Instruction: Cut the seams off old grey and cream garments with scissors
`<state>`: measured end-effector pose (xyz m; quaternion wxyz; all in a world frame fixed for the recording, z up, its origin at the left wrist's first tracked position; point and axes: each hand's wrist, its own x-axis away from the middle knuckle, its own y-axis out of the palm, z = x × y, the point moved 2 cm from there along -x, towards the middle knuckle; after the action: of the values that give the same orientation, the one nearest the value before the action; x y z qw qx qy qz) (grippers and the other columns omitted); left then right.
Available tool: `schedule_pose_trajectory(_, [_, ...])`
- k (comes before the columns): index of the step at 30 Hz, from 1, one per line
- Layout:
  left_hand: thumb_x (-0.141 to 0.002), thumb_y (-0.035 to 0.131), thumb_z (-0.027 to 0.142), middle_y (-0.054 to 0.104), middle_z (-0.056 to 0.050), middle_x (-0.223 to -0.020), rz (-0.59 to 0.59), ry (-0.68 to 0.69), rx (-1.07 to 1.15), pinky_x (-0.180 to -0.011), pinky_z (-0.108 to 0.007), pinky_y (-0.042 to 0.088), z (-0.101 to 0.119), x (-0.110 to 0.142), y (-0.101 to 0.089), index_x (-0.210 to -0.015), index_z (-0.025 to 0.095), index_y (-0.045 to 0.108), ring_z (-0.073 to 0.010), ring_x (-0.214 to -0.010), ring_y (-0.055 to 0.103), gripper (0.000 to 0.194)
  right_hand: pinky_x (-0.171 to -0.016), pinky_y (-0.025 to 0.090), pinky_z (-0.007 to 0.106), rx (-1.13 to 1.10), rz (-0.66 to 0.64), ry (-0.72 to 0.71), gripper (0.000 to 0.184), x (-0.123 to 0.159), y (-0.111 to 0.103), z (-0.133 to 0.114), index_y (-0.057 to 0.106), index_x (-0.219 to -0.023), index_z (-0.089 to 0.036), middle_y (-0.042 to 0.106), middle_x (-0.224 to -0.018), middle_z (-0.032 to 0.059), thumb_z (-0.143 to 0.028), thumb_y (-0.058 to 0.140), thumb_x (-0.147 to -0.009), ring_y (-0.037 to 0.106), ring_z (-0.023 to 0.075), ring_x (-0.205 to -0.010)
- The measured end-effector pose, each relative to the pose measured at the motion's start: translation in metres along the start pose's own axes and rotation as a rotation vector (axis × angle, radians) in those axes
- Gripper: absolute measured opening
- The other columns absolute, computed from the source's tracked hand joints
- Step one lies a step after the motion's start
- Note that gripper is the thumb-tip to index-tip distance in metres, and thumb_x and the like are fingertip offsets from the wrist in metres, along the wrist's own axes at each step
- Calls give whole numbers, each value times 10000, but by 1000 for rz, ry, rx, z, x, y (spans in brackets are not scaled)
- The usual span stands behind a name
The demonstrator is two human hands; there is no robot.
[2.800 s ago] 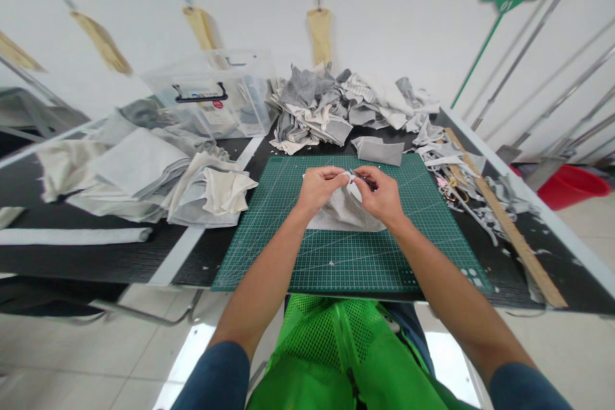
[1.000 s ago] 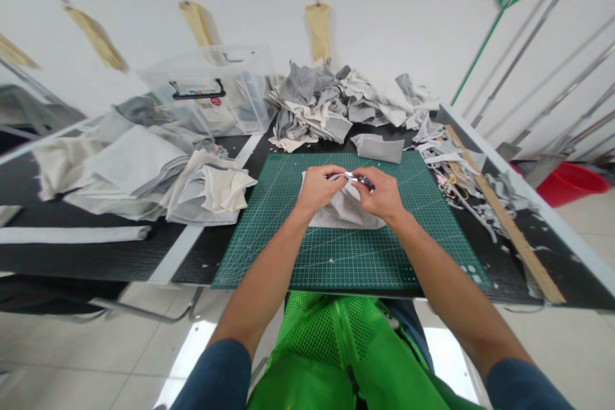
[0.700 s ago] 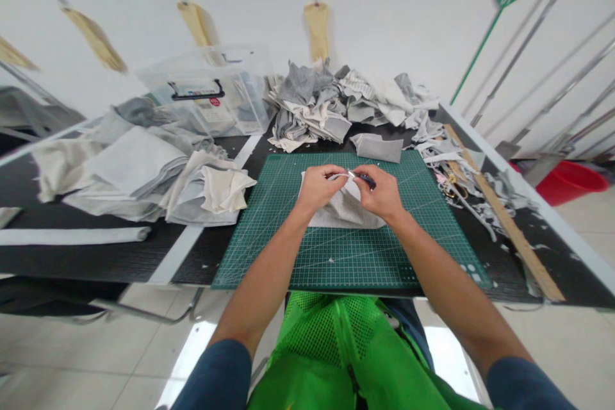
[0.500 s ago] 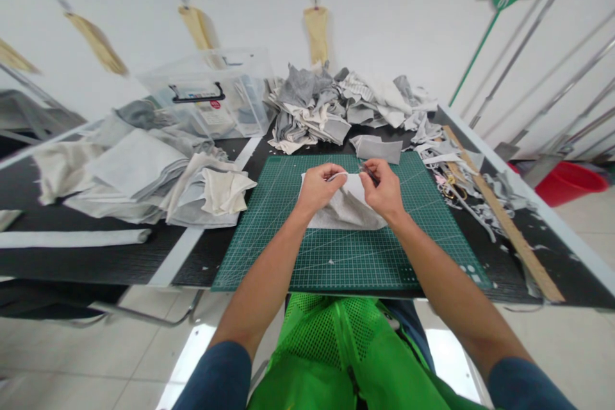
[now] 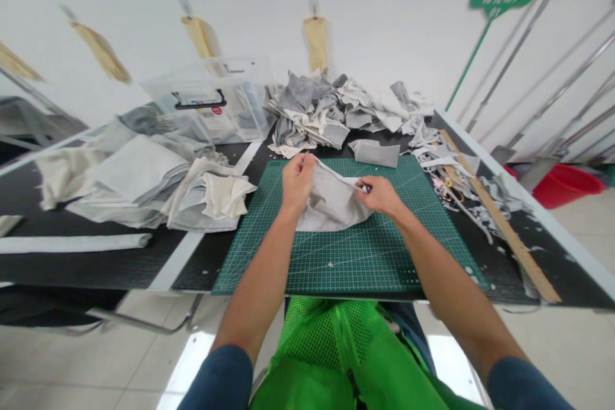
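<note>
A piece of light grey cloth (image 5: 331, 202) is stretched between my two hands, its lower part lying on the green cutting mat (image 5: 336, 262). My left hand (image 5: 296, 184) is closed, pinching the cloth's upper left corner. At the upper right edge, my right hand (image 5: 380, 195) is closed on the cloth. Something small and dark, perhaps a small cutting tool, shows between the right fingers, mostly hidden. The upper edge of the cloth runs in a slanting line from one hand to the other. A folded grey piece (image 5: 375, 152) lies just behind the mat.
Stacks of grey and cream cloth (image 5: 139, 166) lie at the left, before a clear plastic box (image 5: 216, 109). More cloth (image 5: 312, 109) is heaped at the back. On the right are a wooden ruler (image 5: 500, 218), scraps and gold-handled scissors (image 5: 454, 192). A red bucket (image 5: 567, 189) stands beyond.
My left hand has moved left and slightly away from me, and my right hand a little nearer. The cloth's upper edge, bunched between close hands before, is now drawn out.
</note>
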<state>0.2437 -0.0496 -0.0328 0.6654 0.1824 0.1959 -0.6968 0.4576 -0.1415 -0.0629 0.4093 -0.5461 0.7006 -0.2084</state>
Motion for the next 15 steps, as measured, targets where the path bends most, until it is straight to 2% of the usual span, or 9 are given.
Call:
schedule_pose_trajectory(2, [-931, 617, 408, 530, 27, -705, 130, -37, 43, -632, -232, 357, -9, -9, -11, -796, 186, 652, -119, -667, 471, 262, -627, 347, 269, 92, -29, 60, 119, -2, -1, 11, 699, -774, -186, 662, -712, 8, -270, 614, -776, 529, 153, -657])
schedule_pose_trajectory(5, [-923, 613, 384, 501, 39, -695, 278, -74, 67, -621, -222, 342, -21, -19, -24, -786, 181, 635, -109, -658, 454, 246, -640, 351, 271, 239, -106, 106, 96, -2, 2, 26, 708, -784, -191, 700, -756, 38, -220, 635, -729, 571, 182, -714])
schedule_pose_trajectory(9, [-905, 608, 317, 529, 43, -708, 381, -103, 21, -639, -220, 365, -32, -24, -33, -800, 176, 633, -109, -672, 481, 178, -678, 376, 282, 362, -138, 172, 141, -2, 6, 37, 731, -814, -188, 744, -848, 98, -166, 652, -699, 636, 228, -808])
schedule_pose_trajectory(12, [-846, 631, 207, 600, 30, -744, 299, -101, -81, -678, -229, 406, -34, -21, -29, -833, 180, 657, -124, -709, 534, 40, -691, 389, 289, 316, -21, 193, 119, -3, 3, 37, 734, -812, -191, 747, -848, 102, -203, 619, -781, 647, 231, -804])
schedule_pose_trajectory(15, [-784, 607, 102, 693, -3, -838, 58, -73, -155, -772, -267, 466, -31, -12, -14, -880, 192, 705, -158, -798, 615, 165, -684, 407, 278, 81, 99, 115, 187, -5, 2, 27, 740, -847, -205, 733, -815, 52, -300, 581, -875, 633, 200, -759])
